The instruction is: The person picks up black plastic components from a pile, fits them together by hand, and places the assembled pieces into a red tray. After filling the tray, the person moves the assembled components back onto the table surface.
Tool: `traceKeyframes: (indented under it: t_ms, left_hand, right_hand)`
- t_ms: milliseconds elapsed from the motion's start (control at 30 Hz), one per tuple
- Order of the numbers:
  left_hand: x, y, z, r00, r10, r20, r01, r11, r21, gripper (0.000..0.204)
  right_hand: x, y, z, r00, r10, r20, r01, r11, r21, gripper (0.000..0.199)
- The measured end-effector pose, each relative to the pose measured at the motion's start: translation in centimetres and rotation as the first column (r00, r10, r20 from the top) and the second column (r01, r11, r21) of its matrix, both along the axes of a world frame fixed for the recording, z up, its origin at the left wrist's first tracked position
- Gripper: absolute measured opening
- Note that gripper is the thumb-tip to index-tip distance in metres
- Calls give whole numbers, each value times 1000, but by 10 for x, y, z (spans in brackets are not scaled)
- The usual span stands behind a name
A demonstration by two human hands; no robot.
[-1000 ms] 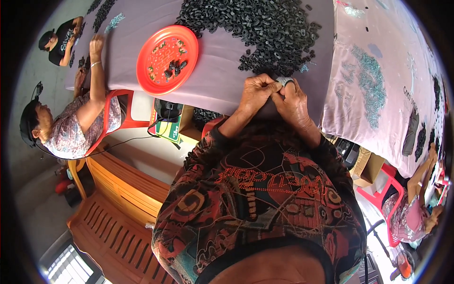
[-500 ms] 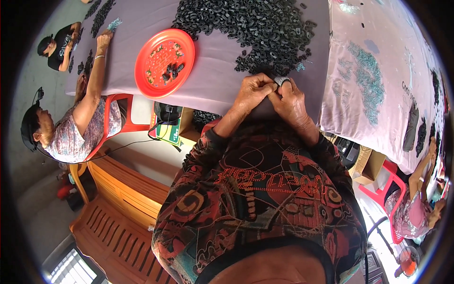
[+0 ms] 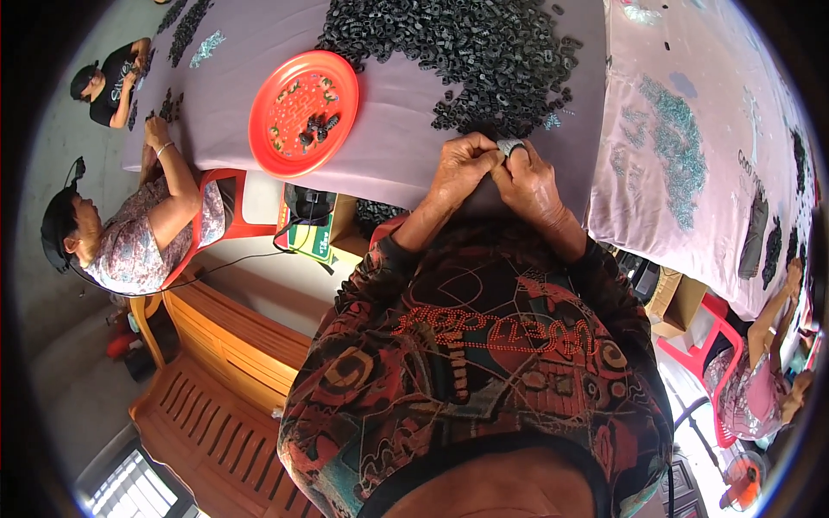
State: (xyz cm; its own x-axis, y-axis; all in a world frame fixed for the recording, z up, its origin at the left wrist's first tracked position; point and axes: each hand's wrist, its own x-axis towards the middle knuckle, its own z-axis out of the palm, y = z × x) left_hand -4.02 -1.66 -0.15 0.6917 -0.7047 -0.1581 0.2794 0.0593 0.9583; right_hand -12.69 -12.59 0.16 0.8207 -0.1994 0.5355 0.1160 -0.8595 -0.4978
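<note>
My left hand [image 3: 462,171] and my right hand [image 3: 531,186] meet at the table's near edge, fingertips pinched together. Whatever sits between them is too small and covered to make out. A grey band [image 3: 511,146] wraps a finger of my right hand. Right beyond my fingers spreads a large heap of small black plastic parts [image 3: 458,43]. A few pale teal pieces [image 3: 553,121] lie at the heap's near right edge. To the left, a red plate [image 3: 262,129] with a printed pattern holds several black parts [image 3: 318,129].
Mauve cloth [image 3: 389,112] covers my table; a pale pink cloth [image 3: 622,198] with scattered teal pieces [image 3: 669,147] adjoins on the right. Co-workers sit at left [image 3: 129,233], far left [image 3: 108,86] and right [image 3: 747,380]. A wooden bench [image 3: 216,414] and cardboard boxes [image 3: 682,302] stand below.
The left co-worker's hand has drawn back from the pale teal pieces toward their body. My hands stay pinched together in nearly the same place.
</note>
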Motion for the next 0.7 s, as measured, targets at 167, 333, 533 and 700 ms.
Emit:
traceKeyframes:
  t_ms: [167, 333, 533, 700]
  left_hand:
    - [5, 3, 4, 995, -52, -90, 50, 999, -17, 7]
    - [7, 6, 6, 981, -51, -188, 41, 997, -59, 13]
    - [6, 7, 5, 983, -55, -176, 41, 996, -84, 13]
    - [6, 8, 7, 970, -24, -240, 6, 997, -73, 19]
  right_hand:
    - [-1, 3, 2, 999, -50, -6, 51, 995, 88, 29]
    - [-7, 8, 6, 996, -52, -76, 73, 952, 298, 46]
    - [-8, 6, 5, 998, -33, -57, 51, 936, 349, 37]
    - [-8, 4, 4, 999, -33, -22, 40, 905, 424, 35]
